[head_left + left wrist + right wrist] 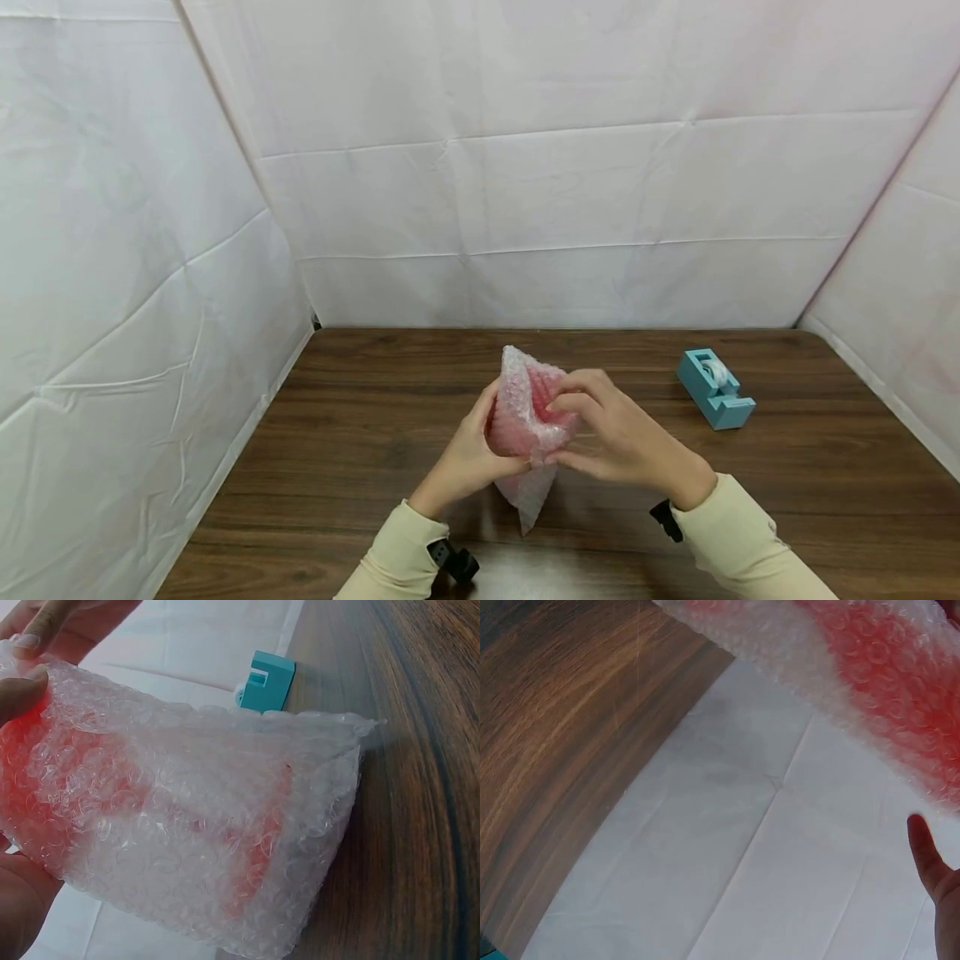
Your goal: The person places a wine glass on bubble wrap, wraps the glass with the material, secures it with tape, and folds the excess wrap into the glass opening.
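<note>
A clear bubble wrap pouch [517,417] with something red inside is held up above the table, its mouth turned up and toward the right. My left hand [465,458] grips the pouch from the left side, thumb across the near face. At the mouth, my right hand [622,429] pinches the rim, with its thumb on the near edge and fingertips reaching into the opening. The left wrist view shows the pouch [187,817] up close, red showing through the bubbles; what the red thing is cannot be made out. A pointed lower corner hangs down.
A light blue tape dispenser [716,392] with a roll of clear tape stands on the right of the dark wooden table [360,400]. White cloth walls [555,192] enclose the back and both sides.
</note>
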A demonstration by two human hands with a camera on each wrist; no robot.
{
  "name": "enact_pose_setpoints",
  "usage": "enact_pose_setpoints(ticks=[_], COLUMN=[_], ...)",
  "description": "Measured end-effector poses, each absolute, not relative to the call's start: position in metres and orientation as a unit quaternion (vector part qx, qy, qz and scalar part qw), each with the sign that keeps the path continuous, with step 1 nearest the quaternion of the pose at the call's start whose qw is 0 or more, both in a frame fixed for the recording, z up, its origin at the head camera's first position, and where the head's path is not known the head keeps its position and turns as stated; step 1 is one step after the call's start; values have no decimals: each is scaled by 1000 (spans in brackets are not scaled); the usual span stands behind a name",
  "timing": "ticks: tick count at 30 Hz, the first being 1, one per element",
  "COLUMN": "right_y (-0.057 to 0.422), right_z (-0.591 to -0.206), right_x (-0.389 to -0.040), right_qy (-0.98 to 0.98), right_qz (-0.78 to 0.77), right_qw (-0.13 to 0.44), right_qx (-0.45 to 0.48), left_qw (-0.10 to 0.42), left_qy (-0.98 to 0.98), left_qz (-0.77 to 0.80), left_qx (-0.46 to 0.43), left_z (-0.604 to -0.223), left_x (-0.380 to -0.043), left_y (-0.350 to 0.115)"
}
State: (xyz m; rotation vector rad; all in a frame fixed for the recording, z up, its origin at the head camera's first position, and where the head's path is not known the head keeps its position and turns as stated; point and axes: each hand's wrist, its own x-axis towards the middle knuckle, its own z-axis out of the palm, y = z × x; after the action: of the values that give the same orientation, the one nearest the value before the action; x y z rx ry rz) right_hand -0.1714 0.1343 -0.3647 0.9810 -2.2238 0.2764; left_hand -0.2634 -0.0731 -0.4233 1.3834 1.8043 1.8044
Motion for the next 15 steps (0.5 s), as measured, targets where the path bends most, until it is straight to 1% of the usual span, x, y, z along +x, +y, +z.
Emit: enact_pose_setpoints(ticks=[3, 6, 10, 15], right_y=[136, 138, 140, 141], right_z=[-365, -365, -366, -365], right_x=[-171, -171, -172, -174], right_qy=[-857, -869, -878, -880], right_qz=[106, 99, 93, 73], right_qw=[353, 339, 313, 304], right_qx=[360, 346, 350, 359], left_qw=[116, 116, 117, 121], left_qy=[619, 619, 617, 616], left_qz=[614, 613, 615, 618], left_qx=[475, 476, 477, 473], left_z=[-423, -423, -423, -424], left_x=[-264, -263, -263, -262], left_y=[-73, -73, -73, -73])
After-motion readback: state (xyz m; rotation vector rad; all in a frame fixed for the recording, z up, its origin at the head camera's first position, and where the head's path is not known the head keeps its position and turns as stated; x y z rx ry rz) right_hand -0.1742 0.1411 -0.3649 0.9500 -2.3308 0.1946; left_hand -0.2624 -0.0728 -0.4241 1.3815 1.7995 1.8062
